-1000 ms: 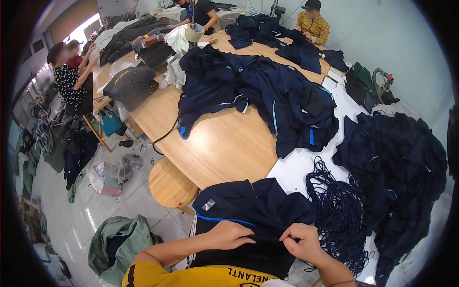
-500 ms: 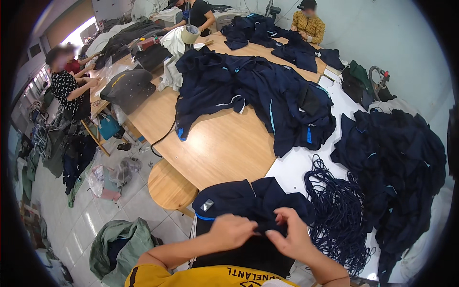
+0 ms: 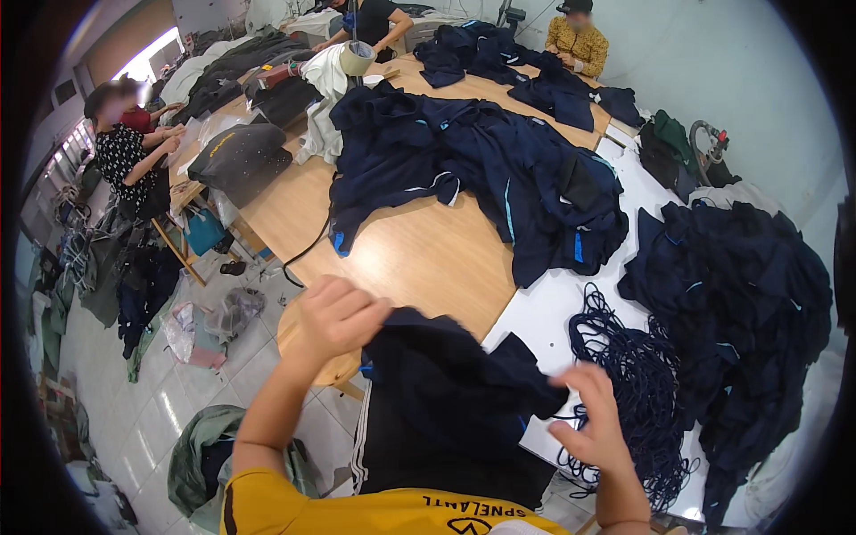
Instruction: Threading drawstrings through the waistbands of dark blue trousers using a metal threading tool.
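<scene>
My left hand (image 3: 337, 318) is closed in a fist on the upper left edge of a navy garment (image 3: 446, 361), lifting it. The cloth hangs down from there over my lap and the table's near edge. At the garment's right end, my right hand (image 3: 590, 421) has its fingers curved and its thumb apart. Its fingertips are close to the cloth, and whether they touch it is hard to tell. Just beyond that hand lies a tangled heap of navy cords (image 3: 629, 392).
Navy garments with light-blue trim (image 3: 473, 169) cover the table's (image 3: 419, 259) middle; another pile (image 3: 731, 294) is at right. A wooden stool (image 3: 290, 334) stands by the near left edge, a green sack (image 3: 201, 446) on the floor. Several people work around the far tables.
My left hand has moved up and to the left, pulling the garment's edge with it. My right hand has moved right, away from the left one, with the cloth spread between them.
</scene>
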Demonstrator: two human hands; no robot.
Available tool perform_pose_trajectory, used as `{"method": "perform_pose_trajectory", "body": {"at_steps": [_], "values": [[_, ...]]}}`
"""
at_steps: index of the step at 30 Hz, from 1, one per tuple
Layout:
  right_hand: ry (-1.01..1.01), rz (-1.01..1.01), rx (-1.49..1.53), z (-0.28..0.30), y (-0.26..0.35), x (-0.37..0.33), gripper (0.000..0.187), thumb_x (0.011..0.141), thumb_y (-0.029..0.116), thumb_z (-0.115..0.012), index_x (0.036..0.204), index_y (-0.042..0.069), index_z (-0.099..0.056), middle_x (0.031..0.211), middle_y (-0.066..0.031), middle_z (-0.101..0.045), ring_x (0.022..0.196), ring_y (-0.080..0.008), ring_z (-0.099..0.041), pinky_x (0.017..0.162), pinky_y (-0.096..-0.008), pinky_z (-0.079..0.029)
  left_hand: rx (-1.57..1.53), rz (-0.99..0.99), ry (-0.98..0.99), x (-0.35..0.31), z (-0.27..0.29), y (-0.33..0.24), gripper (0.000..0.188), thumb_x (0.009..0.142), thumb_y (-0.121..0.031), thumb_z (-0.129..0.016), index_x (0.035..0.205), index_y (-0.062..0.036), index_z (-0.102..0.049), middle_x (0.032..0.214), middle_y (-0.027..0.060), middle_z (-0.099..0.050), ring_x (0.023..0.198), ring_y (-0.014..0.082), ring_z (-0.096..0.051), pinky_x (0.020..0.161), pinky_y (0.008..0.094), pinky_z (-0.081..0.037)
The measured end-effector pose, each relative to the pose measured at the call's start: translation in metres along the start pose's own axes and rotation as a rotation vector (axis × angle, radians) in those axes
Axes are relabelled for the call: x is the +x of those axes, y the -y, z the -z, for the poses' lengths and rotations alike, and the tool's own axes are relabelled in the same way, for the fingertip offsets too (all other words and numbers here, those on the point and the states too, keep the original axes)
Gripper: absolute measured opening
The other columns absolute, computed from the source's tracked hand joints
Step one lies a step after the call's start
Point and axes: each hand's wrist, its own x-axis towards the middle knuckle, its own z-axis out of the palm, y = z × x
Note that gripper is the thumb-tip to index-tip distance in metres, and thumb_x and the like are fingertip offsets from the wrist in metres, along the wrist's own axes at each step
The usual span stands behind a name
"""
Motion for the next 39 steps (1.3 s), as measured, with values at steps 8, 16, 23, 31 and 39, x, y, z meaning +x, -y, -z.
{"method": "perform_pose_trajectory", "body": {"at_steps": [8,16,23,31,39], "values": [[-0.178,0.005,0.179,-0.023,0.013,0.029,0.03,0.072,-0.002,-0.075,0.101,0.003,-0.071,0.076,-0.011,-0.065,0.065,-0.0205,-0.063,0.058,-0.0265,-0.047,-0.394,0.49,-0.278,0.034,-0.064,-0.12,0.035,0.058,-0.01,-0.078,0.092,-0.0148,-0.071,0.101,0.004,-0.059,0.09,0.022,-0.054,0.076,0.03,-0.042],[-0.031,-0.349,0.121,0.002,-0.007,-0.012,0.02,0.07,0.008,-0.074,0.064,0.0,-0.057,0.059,-0.0082,-0.056,0.053,-0.0145,-0.054,0.051,-0.026,-0.039,-1.573,0.598,0.71,-0.04,-0.043,-0.123,0.021,0.084,-0.015,-0.072,0.093,0.0033,-0.067,0.079,0.0158,-0.066,0.068,0.0272,-0.063,0.064,0.029,-0.049],[0.14,-0.234,0.214,-0.034,-0.001,-0.011,0.025,0.079,0.021,-0.074,0.092,0.005,-0.059,0.068,-0.0118,-0.059,0.06,-0.0293,-0.058,0.056,-0.0349,-0.046,-1.337,0.6,0.681,-0.018,-0.035,-0.145,0.031,0.082,-0.027,-0.072,0.076,0.0001,-0.059,0.067,0.0163,-0.056,0.062,0.0366,-0.054,0.053,0.0361,-0.042],[-0.137,-0.035,0.181,-0.061,-0.015,0.014,0.1,0.056,0.024,-0.091,0.13,-0.002,-0.028,0.112,-0.013,-0.039,0.108,-0.0246,-0.042,0.1,-0.0381,-0.034,-0.899,0.748,0.186,-0.012,-0.038,-0.167,0.021,0.075,-0.007,-0.07,0.094,0.0007,-0.066,0.074,0.0155,-0.063,0.06,0.0281,-0.062,0.054,0.0333,-0.048],[-0.214,-0.231,0.878,-0.103,-0.017,0.06,0.034,0.094,0.017,-0.056,0.124,0.0,-0.055,0.118,-0.0121,-0.061,0.114,-0.0205,-0.055,0.098,-0.031,-0.039,-0.748,0.973,-0.03,0.033,-0.035,-0.072,0.008,0.085,-0.006,-0.067,0.089,0.0016,-0.066,0.064,0.0149,-0.059,0.052,0.0168,-0.052,0.052,0.0271,-0.043]]}}
